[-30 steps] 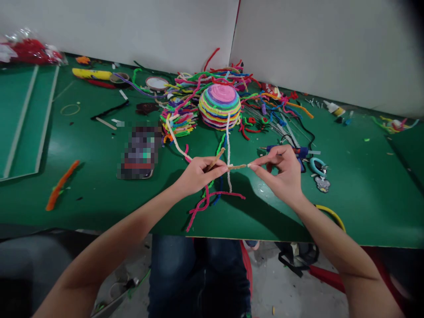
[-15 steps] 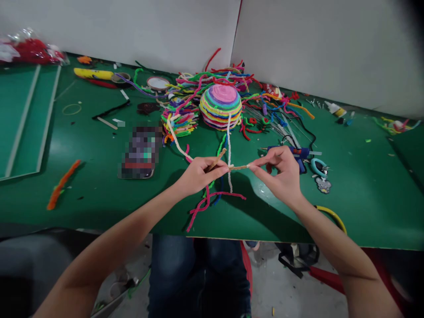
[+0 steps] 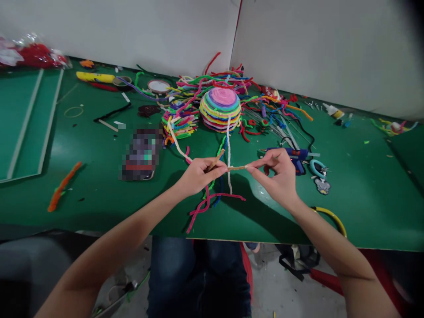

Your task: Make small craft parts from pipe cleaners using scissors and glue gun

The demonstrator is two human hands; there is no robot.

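Observation:
Between my hands stretches a short length of tan pipe cleaner (image 3: 237,168). My left hand (image 3: 205,173) is closed on it, and a bent tan end sticks up past the fingers. My right hand (image 3: 274,172) pinches the other end between thumb and fingertip; a pale tip shows there. Just beyond the hands sits a dome (image 3: 220,110) wound from striped, many-coloured pipe cleaners. A white pipe cleaner (image 3: 229,145) hangs from its front and runs behind the tan piece. Pink pipe cleaners (image 3: 208,201) lie crossed below my left hand, beside green and blue ones.
Bundled coloured pipe cleaners (image 3: 180,121) surround the dome. A phone (image 3: 141,152) lies left of my hands, and an orange pipe cleaner (image 3: 64,187) farther left. Right of my right hand are a blue glue gun (image 3: 298,153) and teal-handled pliers (image 3: 318,168). The green table's front edge (image 3: 232,240) runs above my lap.
My right hand has shifted very slightly left. Both hands keep their hold on the tan pipe cleaner, and the whole view has tilted a little.

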